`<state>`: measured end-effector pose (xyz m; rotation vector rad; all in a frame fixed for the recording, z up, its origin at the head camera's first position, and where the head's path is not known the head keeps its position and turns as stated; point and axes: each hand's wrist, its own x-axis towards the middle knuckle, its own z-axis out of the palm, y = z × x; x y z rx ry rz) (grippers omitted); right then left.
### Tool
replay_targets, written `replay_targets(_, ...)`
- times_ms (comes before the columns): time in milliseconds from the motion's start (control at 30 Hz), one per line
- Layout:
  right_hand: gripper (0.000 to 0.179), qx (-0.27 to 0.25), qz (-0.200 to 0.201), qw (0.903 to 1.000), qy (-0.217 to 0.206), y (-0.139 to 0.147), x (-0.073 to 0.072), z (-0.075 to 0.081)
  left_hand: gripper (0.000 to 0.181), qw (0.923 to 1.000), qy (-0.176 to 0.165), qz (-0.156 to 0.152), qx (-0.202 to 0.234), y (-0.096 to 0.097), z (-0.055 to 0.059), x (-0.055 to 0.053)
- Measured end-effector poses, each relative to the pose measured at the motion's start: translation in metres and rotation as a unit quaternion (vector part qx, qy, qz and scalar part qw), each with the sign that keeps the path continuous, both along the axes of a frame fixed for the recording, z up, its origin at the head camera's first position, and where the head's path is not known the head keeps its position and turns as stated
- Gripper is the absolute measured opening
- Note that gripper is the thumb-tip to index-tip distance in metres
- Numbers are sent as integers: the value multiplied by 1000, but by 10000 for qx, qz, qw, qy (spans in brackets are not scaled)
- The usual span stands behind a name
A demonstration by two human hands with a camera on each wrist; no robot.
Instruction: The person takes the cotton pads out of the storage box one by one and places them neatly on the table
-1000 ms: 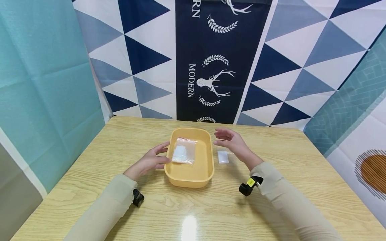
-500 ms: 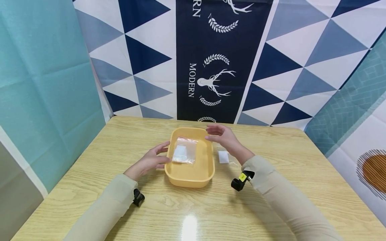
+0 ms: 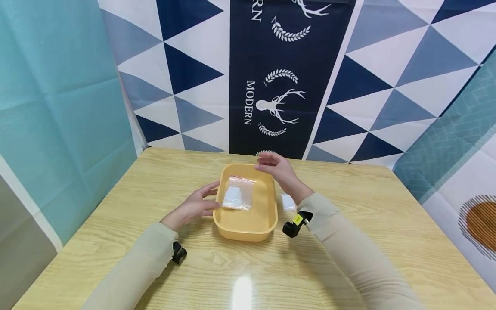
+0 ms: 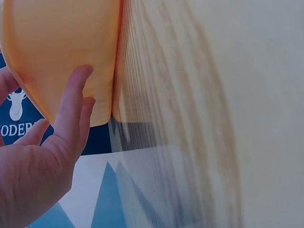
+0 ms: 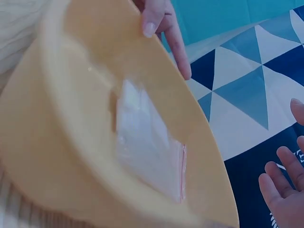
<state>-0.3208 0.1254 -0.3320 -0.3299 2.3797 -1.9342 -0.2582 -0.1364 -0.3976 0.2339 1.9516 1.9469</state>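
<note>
A yellow plastic tub [image 3: 245, 236] stands at mid-table. My left hand [image 3: 193, 204] holds its left side, thumb over the rim and fingers along the outer wall; the left wrist view shows these fingers [image 4: 71, 107] against the wall. Inside lies a clear zip bag [image 3: 242, 193] with a white piece in it; its red seal strip shows in the right wrist view. My right hand [image 3: 280, 172] hovers by the tub's far right corner with relaxed fingers and nothing in it. Beneath that forearm, a white piece [image 3: 288, 202] lies on the table, partly hidden.
The wood-grain table [image 3: 224, 275] runs up to a patterned cloth [image 3: 193, 86] at the back. A teal cloth [image 3: 66, 107] hangs at the left, and another panel [image 3: 472, 172] closes the right side. Each wrist carries a small black camera [image 3: 292, 229].
My right hand has moved left and away from me, from right of the tub to its far right corner. The left hand and tub have stayed in place.
</note>
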Motion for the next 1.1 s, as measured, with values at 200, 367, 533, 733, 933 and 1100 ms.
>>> replay_targets(200, 44, -180, -178, 9997, 2, -13, -6, -1, 77, 10000, -4, -46, 70, 0, -1, 0)
replay_targets(367, 43, -526, -419, 9973, -289, -21, -13, -5, 77, 9999, 11, -50, 95, 0, -2, 0)
replay_targets(533, 43, -906, -666, 9924, -494, -29, -18, -9, 78, 10000, -19, -13, 60, 1, -2, -1)
replay_targets(733, 45, -745, -593, 9943, -484, -43, -21, -14, 78, 10000, -40, -7, 59, 1, -1, -1)
replay_targets(933, 45, -325, -459, 9979, -316, -53, -22, -21, 78, 9999, -30, -55, 83, 0, 0, -1)
replay_targets(1100, 46, 467, -101, 9985, -275, -54, -25, -30, 78, 10000, -60, -12, 69, 0, -1, -1)
